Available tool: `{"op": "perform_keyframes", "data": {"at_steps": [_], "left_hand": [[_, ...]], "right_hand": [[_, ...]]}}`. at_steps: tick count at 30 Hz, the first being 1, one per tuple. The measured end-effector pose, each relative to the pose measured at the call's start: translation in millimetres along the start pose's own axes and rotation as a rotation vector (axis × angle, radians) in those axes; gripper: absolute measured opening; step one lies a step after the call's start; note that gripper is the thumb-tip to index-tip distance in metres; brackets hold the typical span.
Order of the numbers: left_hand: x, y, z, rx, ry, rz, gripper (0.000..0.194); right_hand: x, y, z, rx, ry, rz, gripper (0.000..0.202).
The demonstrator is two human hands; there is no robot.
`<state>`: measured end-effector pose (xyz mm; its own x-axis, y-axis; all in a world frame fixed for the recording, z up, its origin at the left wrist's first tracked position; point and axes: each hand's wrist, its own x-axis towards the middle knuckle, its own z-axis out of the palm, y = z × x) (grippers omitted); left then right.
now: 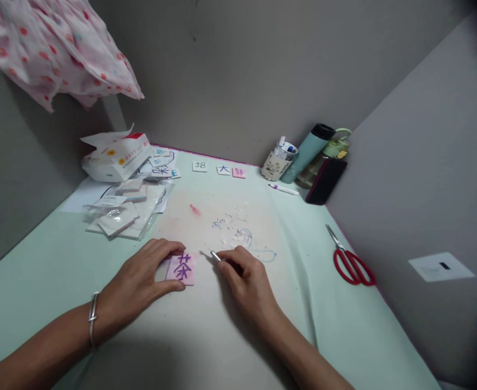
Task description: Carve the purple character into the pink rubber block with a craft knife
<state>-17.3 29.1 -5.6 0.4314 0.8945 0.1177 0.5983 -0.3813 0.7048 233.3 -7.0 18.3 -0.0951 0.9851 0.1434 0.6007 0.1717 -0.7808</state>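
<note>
A pink square carving block (186,274) with a purple character drawn on it lies flat on the pale work surface. My left hand (136,276) grips it from the left, fingers at its far edge and thumb at its near edge. In my right hand (244,273) is a slim craft knife (216,256), held like a pen. Its thin tip points left, just off the block's right side and apart from it. Most of the handle is hidden by my fingers.
Crumbs (234,219) and blue pen marks lie beyond my right hand. Red scissors (352,265) are at right. Small lettered blocks (223,170), a pen cup (277,164), a tumbler (308,151) and a phone (326,181) stand at the back. Bagged blocks (120,216) and a tissue pack (116,157) are left.
</note>
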Motion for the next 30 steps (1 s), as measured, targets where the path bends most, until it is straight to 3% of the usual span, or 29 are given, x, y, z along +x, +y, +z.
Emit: {"op": "perform_keyframes", "data": {"at_steps": [2,6,12,30], "left_hand": [[-0.5,-0.2,-0.4,0.003,-0.002,0.001,0.041],[-1.2,-0.6,-0.8,0.003,0.0,0.009,0.041],[-0.1,1.2,-1.3,0.0,-0.01,-0.004,0.043],[-0.7,-0.1,-0.6,-0.005,0.005,0.023,0.038]], "right_hand": [[-1.0,-2.1,-5.0,0.001,-0.05,0.003,0.021],[-9.1,-3.6,-4.0,-0.164,-0.133,-0.143,0.022],[-14.1,-0.9,1.3,-0.414,-0.158,-0.298,0.026],[-10.8,-10.3,7.5,-0.546,-0.188,-0.313,0.026]]}}
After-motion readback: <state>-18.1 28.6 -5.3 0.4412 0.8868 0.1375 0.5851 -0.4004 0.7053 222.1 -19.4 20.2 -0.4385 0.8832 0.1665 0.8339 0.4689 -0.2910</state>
